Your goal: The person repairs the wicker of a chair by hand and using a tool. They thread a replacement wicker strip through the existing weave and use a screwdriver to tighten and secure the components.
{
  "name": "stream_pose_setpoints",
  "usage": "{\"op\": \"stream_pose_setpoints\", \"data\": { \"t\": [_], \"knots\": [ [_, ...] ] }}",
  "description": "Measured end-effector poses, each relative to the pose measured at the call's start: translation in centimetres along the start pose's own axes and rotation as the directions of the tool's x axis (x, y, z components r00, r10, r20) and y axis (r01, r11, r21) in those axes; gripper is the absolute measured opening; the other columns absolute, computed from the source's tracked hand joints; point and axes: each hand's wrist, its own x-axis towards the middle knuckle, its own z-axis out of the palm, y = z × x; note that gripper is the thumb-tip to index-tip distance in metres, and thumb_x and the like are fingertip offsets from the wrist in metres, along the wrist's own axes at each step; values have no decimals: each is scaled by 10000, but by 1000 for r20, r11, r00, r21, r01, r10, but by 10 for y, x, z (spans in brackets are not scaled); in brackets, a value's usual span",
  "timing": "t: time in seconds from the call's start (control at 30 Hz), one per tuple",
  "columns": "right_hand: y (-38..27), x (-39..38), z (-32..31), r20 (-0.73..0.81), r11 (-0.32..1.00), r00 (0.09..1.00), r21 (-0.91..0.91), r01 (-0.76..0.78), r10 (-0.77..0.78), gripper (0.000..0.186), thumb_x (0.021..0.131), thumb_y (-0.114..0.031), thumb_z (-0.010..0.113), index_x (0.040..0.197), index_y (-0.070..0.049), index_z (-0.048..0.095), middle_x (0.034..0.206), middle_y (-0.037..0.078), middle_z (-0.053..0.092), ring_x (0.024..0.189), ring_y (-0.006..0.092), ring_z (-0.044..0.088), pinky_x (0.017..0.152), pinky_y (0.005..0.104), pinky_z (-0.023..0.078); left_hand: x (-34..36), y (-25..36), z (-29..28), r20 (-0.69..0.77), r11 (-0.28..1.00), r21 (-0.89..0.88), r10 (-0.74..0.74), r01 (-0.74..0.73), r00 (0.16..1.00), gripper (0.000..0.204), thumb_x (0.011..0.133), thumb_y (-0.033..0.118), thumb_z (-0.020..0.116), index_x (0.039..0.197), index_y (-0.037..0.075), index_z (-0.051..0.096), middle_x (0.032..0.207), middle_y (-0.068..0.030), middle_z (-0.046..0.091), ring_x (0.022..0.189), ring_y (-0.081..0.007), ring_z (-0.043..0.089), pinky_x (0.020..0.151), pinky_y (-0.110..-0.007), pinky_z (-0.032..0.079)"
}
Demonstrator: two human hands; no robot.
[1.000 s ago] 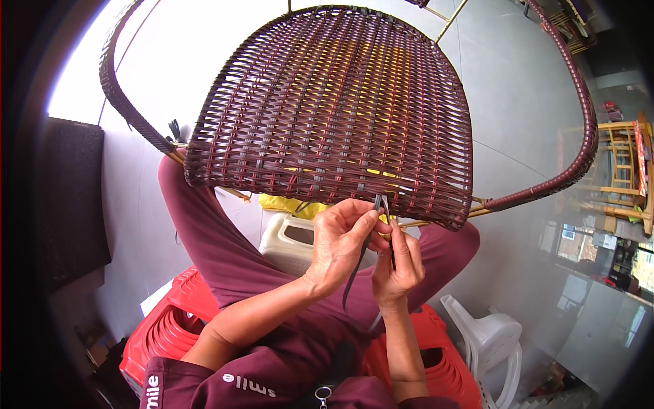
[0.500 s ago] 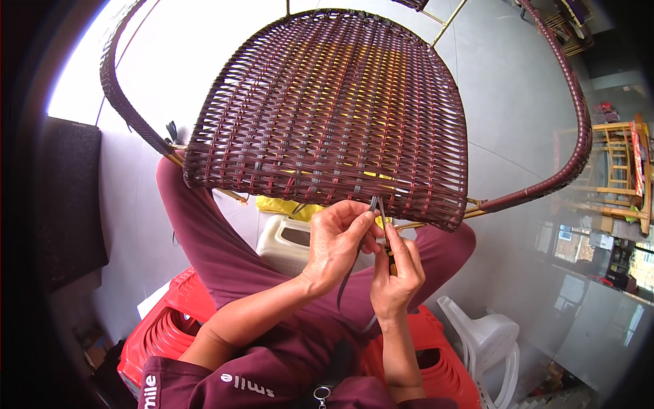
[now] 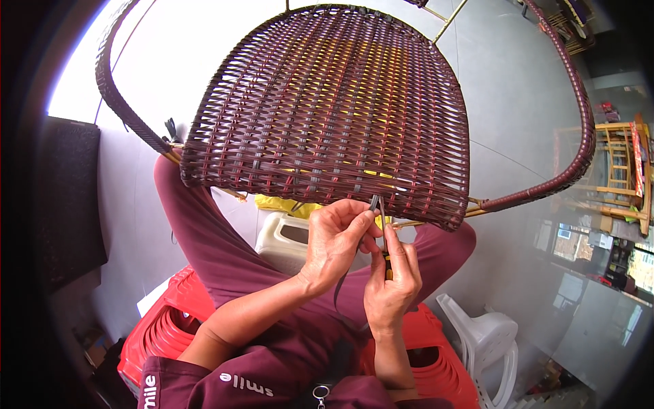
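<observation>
A woven wicker chair seat (image 3: pixel 327 102) in dark brown and red tilts up in front of me, its front edge just beyond my fingers. My left hand (image 3: pixel 334 249) pinches a thin dark grey weaving strip (image 3: pixel 340 283) between thumb and forefinger, and the strip's tail hangs down below. Close beside it, my right hand (image 3: pixel 394 286) grips a screwdriver (image 3: pixel 388 264) with a black and yellow handle. Its slim shaft points up at the seat's edge, next to the strip's end. The shaft's tip is too small to make out.
Curved wrapped armrests (image 3: pixel 584 129) sweep out on both sides. Beneath the seat stands a cream plastic stool (image 3: pixel 274 238) with something yellow (image 3: pixel 272 203) behind it. Red plastic stools (image 3: pixel 160 324) are under me, and a white plastic chair (image 3: pixel 487 337) is at lower right.
My right hand and the screwdriver have shifted slightly left. The seat has moved a touch upward. My left hand keeps its pinch on the strip, almost still.
</observation>
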Motion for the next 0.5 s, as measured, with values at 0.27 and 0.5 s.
{"op": "stream_pose_setpoints", "data": {
  "t": [0.27, 0.5],
  "knots": [
    [32, -9, 36, -192, 980, 970, 100, 170, -148, 389, 810, 79, 594, 1195, 22, 599, 872, 135, 617, 706, 236, 627, 600, 321, 513, 1, -3, 0, -18, 1000, 4, 29, -28, 999, 140, 919, 86, 576, 919, -45, 623, 704, -77, 654, 563, -82, 599, 513, -208, 505],
    [44, -14, 41, -204, 973, 962, 103, 205, -181, 369, 825, 52, 583, 1194, 32, 595, 896, 146, 627, 731, 249, 628, 629, 328, 516, 2, -8, -3, -10, 999, 15, 34, -34, 999, 141, 920, 85, 575, 923, -49, 617, 701, -78, 650, 566, -82, 599, 509, -211, 505]
  ]
}}
